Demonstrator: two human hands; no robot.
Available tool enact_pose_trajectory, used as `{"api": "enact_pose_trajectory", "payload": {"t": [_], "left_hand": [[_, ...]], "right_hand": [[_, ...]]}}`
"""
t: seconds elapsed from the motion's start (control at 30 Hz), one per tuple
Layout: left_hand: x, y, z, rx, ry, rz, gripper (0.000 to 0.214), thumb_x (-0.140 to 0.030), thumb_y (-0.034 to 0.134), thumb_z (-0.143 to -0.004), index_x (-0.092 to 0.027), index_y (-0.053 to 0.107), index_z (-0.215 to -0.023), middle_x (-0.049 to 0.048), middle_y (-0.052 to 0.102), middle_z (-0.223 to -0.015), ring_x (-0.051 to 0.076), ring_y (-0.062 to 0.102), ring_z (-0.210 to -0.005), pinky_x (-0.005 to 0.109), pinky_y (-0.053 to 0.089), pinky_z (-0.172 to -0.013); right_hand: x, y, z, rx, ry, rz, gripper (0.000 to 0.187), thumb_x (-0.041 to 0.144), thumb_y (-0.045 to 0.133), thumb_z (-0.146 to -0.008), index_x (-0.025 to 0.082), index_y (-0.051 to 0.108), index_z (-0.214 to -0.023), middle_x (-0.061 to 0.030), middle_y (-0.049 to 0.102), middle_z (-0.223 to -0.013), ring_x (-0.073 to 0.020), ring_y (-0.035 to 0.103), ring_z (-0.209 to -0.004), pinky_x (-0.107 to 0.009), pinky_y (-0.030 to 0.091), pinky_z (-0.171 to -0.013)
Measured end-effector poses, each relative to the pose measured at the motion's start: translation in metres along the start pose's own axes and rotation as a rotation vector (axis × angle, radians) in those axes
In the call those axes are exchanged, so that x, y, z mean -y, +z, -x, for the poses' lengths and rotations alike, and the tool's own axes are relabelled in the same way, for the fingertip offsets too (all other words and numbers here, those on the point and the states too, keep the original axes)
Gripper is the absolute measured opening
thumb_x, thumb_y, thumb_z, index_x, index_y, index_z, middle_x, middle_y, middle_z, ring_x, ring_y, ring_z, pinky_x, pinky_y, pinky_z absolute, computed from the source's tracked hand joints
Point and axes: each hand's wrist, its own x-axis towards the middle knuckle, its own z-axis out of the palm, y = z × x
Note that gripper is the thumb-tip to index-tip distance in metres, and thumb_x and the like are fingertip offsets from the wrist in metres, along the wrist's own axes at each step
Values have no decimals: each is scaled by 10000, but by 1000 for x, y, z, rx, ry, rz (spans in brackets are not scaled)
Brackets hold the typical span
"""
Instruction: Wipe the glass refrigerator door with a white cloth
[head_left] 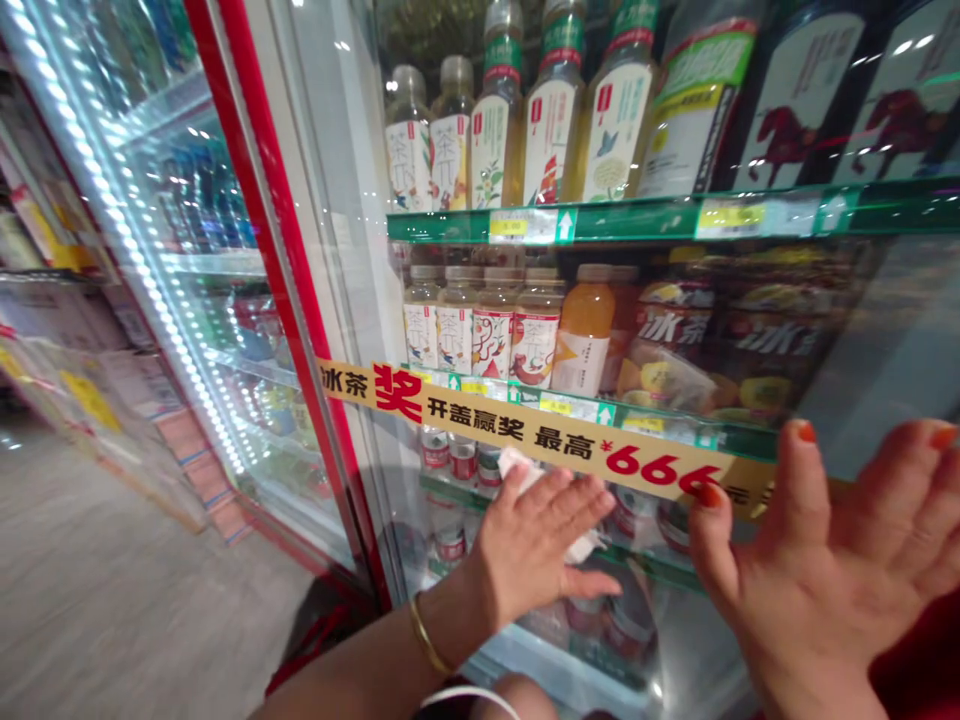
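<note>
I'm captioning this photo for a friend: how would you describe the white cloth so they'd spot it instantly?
Find the red-framed glass door of the drinks cooler, then the yellow banner printed 666 across it. Just below, the left hand presses a crumpled white cloth against the glass; it alone is soft and crumpled among the bottles behind.

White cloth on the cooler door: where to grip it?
Pinch the upper corner of the white cloth from above, where it pokes past the left hand. The rest lies flat under the palm against the glass door, so that corner stands clearest.
</note>
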Motion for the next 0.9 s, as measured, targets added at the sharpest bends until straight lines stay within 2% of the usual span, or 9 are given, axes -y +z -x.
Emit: {"api": "enact_pose_trajectory", "payload": {"t": [0.1,0.2,0.3,0.47,0.53,0.63,0.7,0.83,0.9], "left_hand": [[25,-4,21,30,-36,-7,1108,-876,527,-969,-213,212,-1799,78,101,-1895,304,-14,-1785,538,13,-1474],[80,-14,16,56,-456,5,985,-707,377,-1102,-130,-4,-1803,196,42,-1890,328,-31,-1780,588,19,-1461],[91,-19,-4,1,-702,23,920,-652,248,-1132,-96,-82,-1788,224,-87,-1880,354,-92,-1771,631,16,-1448],[56,-14,-3,37,-79,68,1021,-884,233,-1023,-273,31,-1816,30,175,-1893,218,7,-1780,436,-9,-1470],[73,-17,1,26,-133,66,1000,-862,305,-1033,-308,17,-1815,34,177,-1892,241,47,-1780,457,2,-1471],[110,-23,-3,-11,-461,26,935,-644,320,-1128,-134,-96,-1793,215,-72,-1880,370,-69,-1770,630,-13,-1446],[111,-22,-4,-29,-567,9,919,-605,272,-1140,-75,-128,-1775,243,-155,-1860,361,-142,-1761,637,-25,-1441],[65,-11,22,13,-181,46,1095,-846,385,-1026,-141,84,-1808,182,157,-1882,308,-12,-1785,544,15,-1463],[61,-9,36,17,-75,39,1106,-848,499,-991,-165,182,-1800,190,347,-1827,323,92,-1782,562,76,-1463]], "right_hand": [[1,1,1,3,3,-11,790,578,566,-1059,385,315,-1782,-29,160,-1881,-546,250,-1690,-892,271,-1288],[3,2,1,-3,4,-12,796,594,544,-1061,379,300,-1787,-34,153,-1884,-548,251,-1691,-894,265,-1286],[6,-1,1,36,23,-30,830,597,551,-1050,387,255,-1797,-18,112,-1891,-540,214,-1705,-885,239,-1302],[9,-10,0,114,64,-67,816,573,528,-1049,434,228,-1795,49,51,-1898,-502,157,-1734,-844,229,-1338],[9,-11,1,119,76,-58,802,574,510,-1053,444,229,-1793,56,51,-1897,-500,153,-1735,-845,237,-1335],[7,-8,5,86,59,-52,837,621,508,-1041,425,213,-1799,34,47,-1898,-517,142,-1730,-868,218,-1324],[6,-6,6,84,58,-61,857,635,522,-1030,418,217,-1801,21,53,-1900,-526,151,-1726,-876,205,-1321],[9,-6,5,129,113,-78,813,608,503,-1050,453,215,-1794,32,45,-1903,-526,171,-1724,-889,198,-1317],[7,-6,3,129,104,-71,812,592,519,-1059,453,206,-1795,33,39,-1902,-520,167,-1726,-882,207,-1321]]}}
